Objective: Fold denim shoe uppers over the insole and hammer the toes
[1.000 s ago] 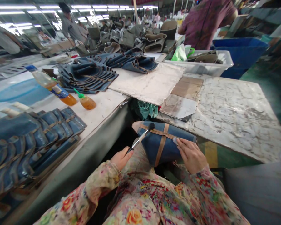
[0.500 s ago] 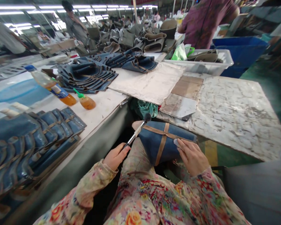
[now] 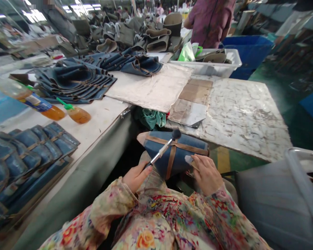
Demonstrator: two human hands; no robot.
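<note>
Blue shoe upper (image 3: 182, 161) touching right hand (image 3: 207, 174)

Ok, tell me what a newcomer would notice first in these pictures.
The eye goes first to the blue piece with crossed tan straps on the person's lap, in the foreground, where the left hand holds a slim metal-handled brush over it and the right hand sits at its right end. Next come the stacked blue pieces on the white table to the left, and beyond them the heaped olive pieces.

left hand (image 3: 136, 177) curled in a grip, right hand (image 3: 207, 174) pinching lightly
</note>
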